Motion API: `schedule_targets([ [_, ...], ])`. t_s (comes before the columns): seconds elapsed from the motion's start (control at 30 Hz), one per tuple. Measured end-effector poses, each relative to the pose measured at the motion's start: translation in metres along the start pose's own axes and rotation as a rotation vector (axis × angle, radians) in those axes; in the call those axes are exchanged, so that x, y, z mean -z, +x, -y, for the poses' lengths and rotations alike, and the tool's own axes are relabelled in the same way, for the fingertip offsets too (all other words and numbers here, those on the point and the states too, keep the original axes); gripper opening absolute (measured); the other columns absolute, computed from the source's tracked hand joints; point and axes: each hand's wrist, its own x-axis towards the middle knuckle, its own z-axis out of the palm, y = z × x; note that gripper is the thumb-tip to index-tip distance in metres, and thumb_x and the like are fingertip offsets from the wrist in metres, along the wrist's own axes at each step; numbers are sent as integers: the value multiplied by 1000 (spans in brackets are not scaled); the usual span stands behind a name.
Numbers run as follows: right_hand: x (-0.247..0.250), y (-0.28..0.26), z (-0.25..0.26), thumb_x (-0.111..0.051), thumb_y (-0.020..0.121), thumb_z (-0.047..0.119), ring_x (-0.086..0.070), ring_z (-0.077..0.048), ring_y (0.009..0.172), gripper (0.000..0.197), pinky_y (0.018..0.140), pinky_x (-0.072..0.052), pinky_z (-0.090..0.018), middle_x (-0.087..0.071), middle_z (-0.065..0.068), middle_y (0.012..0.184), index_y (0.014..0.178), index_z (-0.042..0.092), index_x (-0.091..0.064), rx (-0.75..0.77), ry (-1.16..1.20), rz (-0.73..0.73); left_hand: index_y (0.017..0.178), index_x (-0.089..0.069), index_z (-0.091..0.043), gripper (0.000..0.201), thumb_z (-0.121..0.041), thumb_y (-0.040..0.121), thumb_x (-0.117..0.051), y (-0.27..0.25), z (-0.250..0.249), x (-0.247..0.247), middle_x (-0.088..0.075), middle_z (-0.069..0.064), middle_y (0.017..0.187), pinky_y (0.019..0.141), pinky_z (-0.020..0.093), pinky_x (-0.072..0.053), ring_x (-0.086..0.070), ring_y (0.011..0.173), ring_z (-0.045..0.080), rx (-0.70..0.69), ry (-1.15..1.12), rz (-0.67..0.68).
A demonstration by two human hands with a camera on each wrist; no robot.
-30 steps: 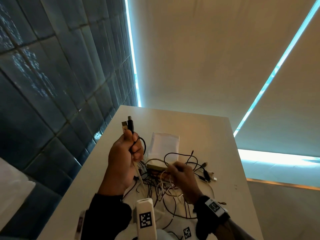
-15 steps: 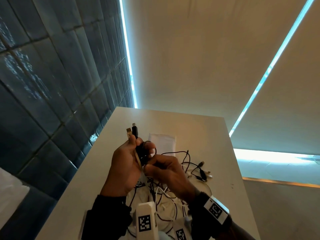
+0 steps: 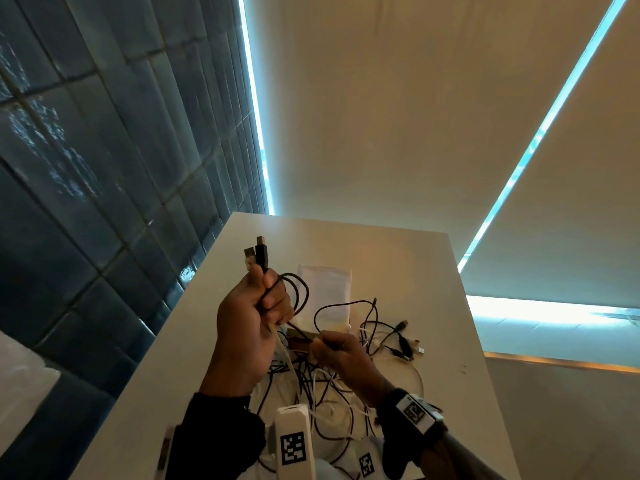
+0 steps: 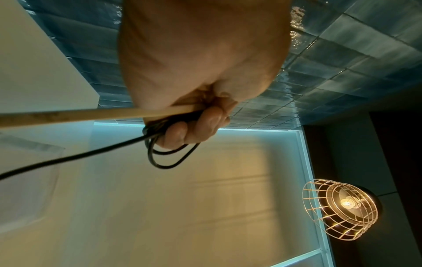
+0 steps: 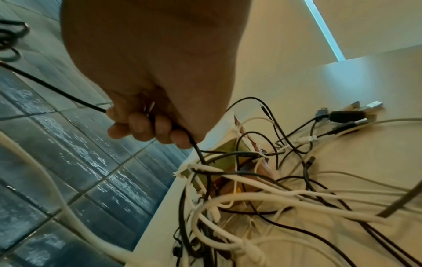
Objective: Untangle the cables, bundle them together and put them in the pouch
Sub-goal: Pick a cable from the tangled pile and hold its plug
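My left hand (image 3: 258, 306) is raised above the table and grips looped black cable (image 3: 299, 296) and a white cable, with two USB plugs (image 3: 258, 254) sticking up from the fist. In the left wrist view the black loops (image 4: 166, 157) hang below the curled fingers (image 4: 196, 126). My right hand (image 3: 332, 348) pinches the same black cable (image 5: 68, 95) lower down, pulled taut between both hands. A tangle of black and white cables (image 3: 329, 386) lies on the table (image 3: 398, 258) beneath them. The white pouch (image 3: 325, 289) lies flat behind the tangle.
Several loose plug ends (image 3: 408, 344) lie at the right of the tangle. A dark tiled wall (image 3: 104, 168) runs along the table's left edge. A wire-caged lamp (image 4: 340, 211) shows in the left wrist view.
My right hand has moved down and right, away from the left hand, drawing the black cable taut. A new black loop now hangs from my left fist.
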Motion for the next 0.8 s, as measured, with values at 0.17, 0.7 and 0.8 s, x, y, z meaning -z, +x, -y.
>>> schedule_targets([
  [0.17, 0, -4, -21, -48, 100, 21, -44, -7, 63, 25, 58, -37, -16, -51, -1, 73, 81, 9, -60, -76, 20, 0, 70, -44, -16, 31, -37, 93, -39, 0, -3, 1, -36, -4, 54, 49, 23, -27, -30, 44, 8, -14, -10, 36],
  [0.7, -3, 5, 33, -59, 91, 8, -51, -11, 55, 18, 53, -45, -22, -52, -5, 65, 85, -9, -59, -26, 195, -345, 73, -44, -12, 35, -28, 102, -35, 10, -1, 6, -43, -1, 56, 48, 21, -36, -39, 52, 12, 10, 152, -200],
  [0.8, -13, 4, 67, -56, 92, 0, -51, -6, 49, 15, 46, -44, -17, -50, -9, 67, 90, -15, -55, 100, 334, -285, 73, -46, -11, 35, -28, 102, -36, 10, 7, 6, -54, 2, 55, 62, 31, -41, -50, 57, 18, 32, 206, -244],
])
